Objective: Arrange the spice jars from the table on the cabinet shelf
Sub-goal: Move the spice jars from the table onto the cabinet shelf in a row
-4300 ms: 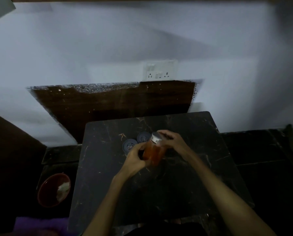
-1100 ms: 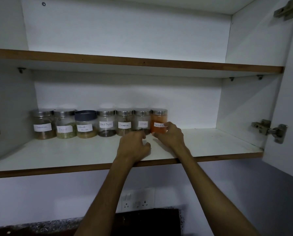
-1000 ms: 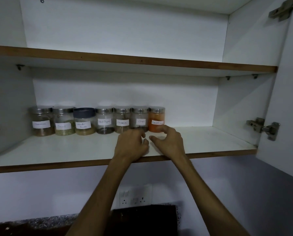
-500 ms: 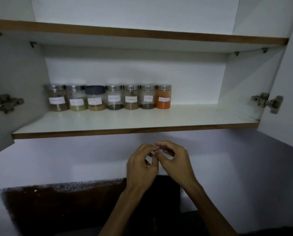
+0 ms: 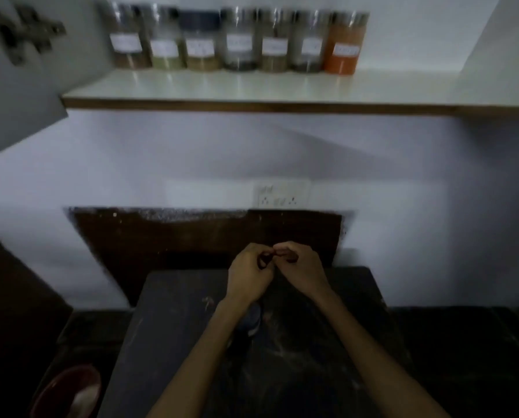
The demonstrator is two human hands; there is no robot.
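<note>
- Spice jars stand in one tight row of seven at the back of the cabinet shelf, upright and shoulder to shoulder, white labels facing out; the orange-filled jar closes the row on its right end, and one jar carries a dark lid among the metal ones.
- Shelf space to the right of the orange jar is bare, so the row can grow that way.
- Hands sit low and together above the tabletop: the left hand and right hand both have curled fingers, fingertips meeting, and neither appears to hold a jar. Whether something small is pinched between them I cannot tell; the frame is blurred and dim.
- Beneath the left wrist a bluish round shape lies on the tabletop, possibly a dark lid or jar top; too blurred to be sure.
- Judged from this, the step in hand is fetching the next jar. To do it well: part the hands, take the jar round its body rather than by the lid, and keep it upright on the way up.
- Set it down just beside the orange jar, pushed back in line with the others and with its label turned forward, without nudging the neighbours.
- Further out: a wall socket plate on the wall, an open cabinet door hinge at upper left, and a red bowl down beside the table.
</note>
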